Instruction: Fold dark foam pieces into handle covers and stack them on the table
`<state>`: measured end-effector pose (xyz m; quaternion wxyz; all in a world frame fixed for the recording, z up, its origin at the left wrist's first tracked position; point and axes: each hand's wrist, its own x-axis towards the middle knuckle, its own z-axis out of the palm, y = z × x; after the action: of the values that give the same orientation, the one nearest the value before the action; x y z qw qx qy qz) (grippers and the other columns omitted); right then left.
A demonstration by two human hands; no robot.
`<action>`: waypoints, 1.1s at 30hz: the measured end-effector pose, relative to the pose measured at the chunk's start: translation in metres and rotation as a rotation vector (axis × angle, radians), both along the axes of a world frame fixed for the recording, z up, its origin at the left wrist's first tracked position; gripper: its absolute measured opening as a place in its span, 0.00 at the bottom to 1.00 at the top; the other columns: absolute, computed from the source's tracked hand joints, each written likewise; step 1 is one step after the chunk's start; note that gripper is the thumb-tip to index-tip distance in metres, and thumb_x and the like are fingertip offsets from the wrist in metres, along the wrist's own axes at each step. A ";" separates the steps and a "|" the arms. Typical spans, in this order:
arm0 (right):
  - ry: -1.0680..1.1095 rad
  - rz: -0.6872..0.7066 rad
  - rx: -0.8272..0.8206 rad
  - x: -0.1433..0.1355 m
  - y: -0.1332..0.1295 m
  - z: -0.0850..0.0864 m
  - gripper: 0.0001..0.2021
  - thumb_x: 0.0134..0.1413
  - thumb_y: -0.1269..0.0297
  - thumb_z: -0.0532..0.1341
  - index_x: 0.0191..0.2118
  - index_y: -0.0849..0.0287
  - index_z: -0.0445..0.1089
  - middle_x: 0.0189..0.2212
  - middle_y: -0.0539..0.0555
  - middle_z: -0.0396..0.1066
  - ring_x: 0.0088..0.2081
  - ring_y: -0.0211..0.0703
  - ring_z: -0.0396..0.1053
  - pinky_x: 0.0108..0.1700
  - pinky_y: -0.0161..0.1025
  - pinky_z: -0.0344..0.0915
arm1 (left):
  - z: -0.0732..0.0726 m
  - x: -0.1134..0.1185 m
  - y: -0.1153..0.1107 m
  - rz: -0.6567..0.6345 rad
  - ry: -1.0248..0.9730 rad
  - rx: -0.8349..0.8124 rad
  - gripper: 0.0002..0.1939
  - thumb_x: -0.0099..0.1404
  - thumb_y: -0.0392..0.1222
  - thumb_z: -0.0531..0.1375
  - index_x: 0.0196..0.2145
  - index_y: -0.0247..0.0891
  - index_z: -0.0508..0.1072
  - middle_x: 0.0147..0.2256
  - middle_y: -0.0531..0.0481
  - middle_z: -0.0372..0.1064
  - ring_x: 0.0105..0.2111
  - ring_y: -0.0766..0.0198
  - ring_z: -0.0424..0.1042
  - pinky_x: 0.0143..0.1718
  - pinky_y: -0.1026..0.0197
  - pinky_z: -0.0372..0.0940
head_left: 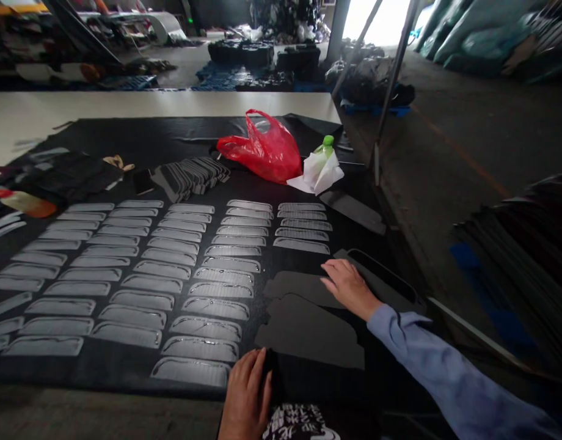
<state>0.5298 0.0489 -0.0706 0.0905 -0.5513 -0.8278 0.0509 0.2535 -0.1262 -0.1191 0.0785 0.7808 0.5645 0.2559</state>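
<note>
My left hand [248, 391] rests at the front edge of the black-covered table, fingers stretched forward, beside the nearest glossy-coated curved strip [192, 371]. I see nothing held in it. My right hand [349, 287], below a blue sleeve, reaches over the right end of a flat dark grey panel [299, 287]. Its fingers are extended with a gap between thumb and forefinger; whether they touch the panel I cannot tell. A larger grey panel [313, 333] lies in front of it. Just beyond the hand is a long dark piece with a rounded outline [386, 278].
Columns of pale curved strips [138, 283] cover the table's left and middle. Behind them sit a fanned stack of grey pieces [189, 177], a red plastic bag [267, 153] and a green-capped bottle [327, 145] wrapped in white paper [320, 173]. A metal pole [391, 91] stands at the right edge.
</note>
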 end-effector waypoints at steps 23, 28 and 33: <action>-0.350 0.150 -0.108 0.007 0.110 -0.010 0.11 0.50 0.60 0.61 0.36 0.63 0.70 0.37 0.60 0.68 0.42 0.51 0.63 0.43 0.42 0.58 | 0.028 0.087 0.119 -0.523 0.150 -0.362 0.49 0.46 0.58 0.67 0.60 0.38 0.53 0.55 0.37 0.60 0.60 0.44 0.50 0.60 0.39 0.43; -0.331 0.195 -0.137 0.004 0.110 -0.005 0.13 0.48 0.59 0.61 0.36 0.65 0.70 0.37 0.62 0.69 0.43 0.52 0.64 0.44 0.43 0.58 | 0.032 0.087 0.113 -0.478 0.169 -0.377 0.48 0.43 0.57 0.69 0.57 0.34 0.58 0.53 0.34 0.60 0.56 0.44 0.56 0.59 0.40 0.48; -0.264 0.188 -0.174 0.000 0.108 0.002 0.14 0.46 0.59 0.60 0.34 0.65 0.71 0.36 0.63 0.70 0.42 0.53 0.66 0.45 0.43 0.59 | 0.035 0.078 0.102 -0.443 0.149 -0.391 0.49 0.41 0.59 0.69 0.56 0.33 0.60 0.53 0.34 0.60 0.56 0.42 0.56 0.59 0.39 0.47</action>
<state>0.5302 0.1569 -0.0681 -0.0721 -0.4793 -0.8728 0.0579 0.3317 -0.0245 -0.0839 0.2397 0.8716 0.4232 0.0608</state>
